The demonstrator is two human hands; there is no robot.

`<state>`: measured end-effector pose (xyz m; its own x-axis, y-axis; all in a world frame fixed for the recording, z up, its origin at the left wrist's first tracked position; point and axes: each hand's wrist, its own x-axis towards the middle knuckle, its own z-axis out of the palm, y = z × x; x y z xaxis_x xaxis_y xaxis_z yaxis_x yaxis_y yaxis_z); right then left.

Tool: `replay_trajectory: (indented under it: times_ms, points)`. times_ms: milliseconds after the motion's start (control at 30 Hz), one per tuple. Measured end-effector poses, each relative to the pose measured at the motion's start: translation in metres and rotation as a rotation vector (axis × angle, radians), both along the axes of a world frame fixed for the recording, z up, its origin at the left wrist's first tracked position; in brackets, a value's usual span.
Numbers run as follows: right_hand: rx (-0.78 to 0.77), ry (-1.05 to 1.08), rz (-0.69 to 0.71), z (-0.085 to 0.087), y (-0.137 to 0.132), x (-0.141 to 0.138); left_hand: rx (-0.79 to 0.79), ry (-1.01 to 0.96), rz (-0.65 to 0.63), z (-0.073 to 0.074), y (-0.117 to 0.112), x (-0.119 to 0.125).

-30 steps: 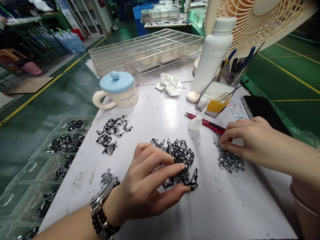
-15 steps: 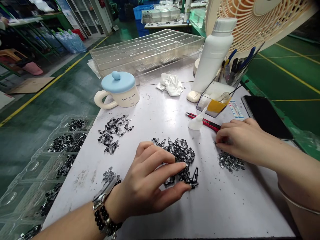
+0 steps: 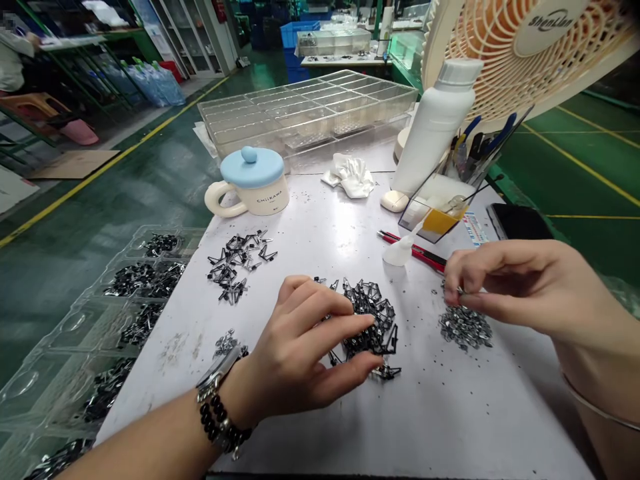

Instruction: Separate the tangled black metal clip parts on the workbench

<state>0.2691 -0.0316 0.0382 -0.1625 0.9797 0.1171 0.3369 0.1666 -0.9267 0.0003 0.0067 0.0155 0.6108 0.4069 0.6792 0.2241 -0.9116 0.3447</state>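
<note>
My left hand hovers at the pile of black hair-clip-like pieces, its thumb and forefinger spread apart with nothing visibly gripped between them. Over a heap of small silvery metal parts, my right hand pinches a tiny metal part between thumb and fingertips; its shape is mostly hidden. Farther left lies a looser group of black clip pieces. A small cluster of clear or silvery bits sits beside my left wrist.
A lidded mug, crumpled tissue, white bottle and tool holder stand behind. A red cutter, small white nozzle bottle and phone lie near my right hand. A compartment tray flanks the table; a fan leans behind.
My right hand has risen slightly off the metal parts heap and turned, with a tiny part now visible in its pinch. My left hand stays by the clips. The view has shifted slightly.
</note>
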Motion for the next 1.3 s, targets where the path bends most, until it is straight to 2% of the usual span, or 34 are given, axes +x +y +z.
replay_trajectory:
  times_ms: [133,300,633,833,967,1300]
  points:
    - [0.013,0.031,0.002,-0.003,0.005,-0.005,0.005,0.005,0.012,-0.001,0.000,0.000]
    - [-0.030,0.049,-0.071,-0.007,0.005,-0.005,-0.002,-0.017,0.015,-0.003,0.000,0.000]
    - [0.015,-0.114,-0.172,-0.016,0.004,-0.015,0.003,-0.018,0.027,-0.008,-0.002,0.000]
    - [-0.004,-0.047,-0.062,-0.013,-0.002,-0.025,0.083,0.045,0.092,0.001,-0.003,0.000]
    - [-0.001,-0.010,0.008,-0.015,-0.006,-0.037,0.128,0.044,0.125,0.001,-0.004,-0.001]
    - [0.020,-0.040,0.031,-0.017,-0.008,-0.044,0.110,0.054,0.149,-0.001,-0.007,-0.001]
